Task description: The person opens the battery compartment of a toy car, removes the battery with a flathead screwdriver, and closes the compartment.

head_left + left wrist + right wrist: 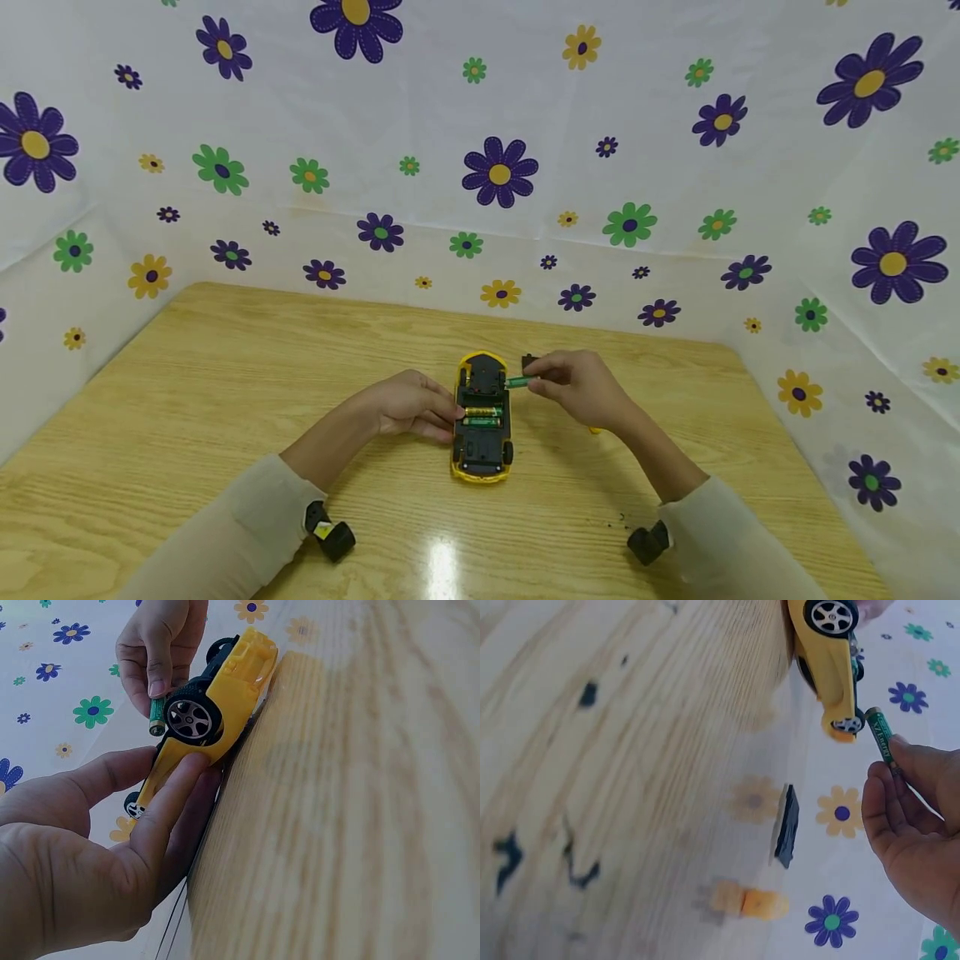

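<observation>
A yellow toy car [482, 457] lies upside down on the table, black underside facing up. Two green and gold batteries [482, 422] sit side by side in its uncovered compartment. My left hand [411, 406] grips the car along its left side, a fingertip by the batteries; in the left wrist view the fingers [169, 806] are on the yellow body. Between thumb and fingers my right hand [588, 389] pinches another green battery [883, 737], held just above the car's right edge near its upper end.
Beyond the right hand lies a flat black piece [787, 829], partly hidden in the head view. Close to it is a small orange-yellow piece [754, 901]. Tiny black bits [621, 518] lie near the right sleeve. Flower-printed cloth [420, 108] walls the table's back and sides.
</observation>
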### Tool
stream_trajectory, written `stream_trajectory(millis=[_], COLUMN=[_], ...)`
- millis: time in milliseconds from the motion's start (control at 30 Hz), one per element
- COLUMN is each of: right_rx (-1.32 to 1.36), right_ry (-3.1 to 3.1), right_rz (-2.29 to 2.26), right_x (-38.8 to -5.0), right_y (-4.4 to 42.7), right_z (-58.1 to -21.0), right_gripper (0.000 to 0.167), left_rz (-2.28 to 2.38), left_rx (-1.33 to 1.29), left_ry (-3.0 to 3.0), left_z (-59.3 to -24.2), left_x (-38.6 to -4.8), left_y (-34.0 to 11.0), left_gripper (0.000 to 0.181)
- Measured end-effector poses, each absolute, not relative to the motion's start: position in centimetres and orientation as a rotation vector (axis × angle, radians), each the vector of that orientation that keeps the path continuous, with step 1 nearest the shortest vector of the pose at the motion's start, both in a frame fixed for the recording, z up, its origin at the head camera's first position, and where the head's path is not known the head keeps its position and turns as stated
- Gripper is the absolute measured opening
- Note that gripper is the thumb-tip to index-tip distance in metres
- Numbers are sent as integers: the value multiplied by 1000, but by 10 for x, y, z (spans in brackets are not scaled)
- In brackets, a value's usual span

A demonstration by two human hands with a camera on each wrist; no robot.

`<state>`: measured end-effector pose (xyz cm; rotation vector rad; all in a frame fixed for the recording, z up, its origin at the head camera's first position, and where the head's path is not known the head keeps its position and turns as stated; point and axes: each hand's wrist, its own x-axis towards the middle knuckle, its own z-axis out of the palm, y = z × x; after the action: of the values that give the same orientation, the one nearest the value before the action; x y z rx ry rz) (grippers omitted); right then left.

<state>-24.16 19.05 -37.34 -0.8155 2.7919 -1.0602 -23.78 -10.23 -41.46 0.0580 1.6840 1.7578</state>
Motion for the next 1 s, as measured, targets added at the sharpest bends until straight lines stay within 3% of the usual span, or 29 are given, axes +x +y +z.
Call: stream_trajectory(millis=[367,1000], right_rx=[-689,-839], right_ry=[2830,2858], right_rz=[-1008,-716], right_x=[-257,-269], right_y=[212,206], right_z=[-387,-395], right_gripper=[17,11], left_rz=[1758,1754], left_rx=[79,67], left_ry=[1678,1677], left_z=[-416,-416], left_x=[-239,-238], left_y=[-103,-103], left_gripper=[26,25])
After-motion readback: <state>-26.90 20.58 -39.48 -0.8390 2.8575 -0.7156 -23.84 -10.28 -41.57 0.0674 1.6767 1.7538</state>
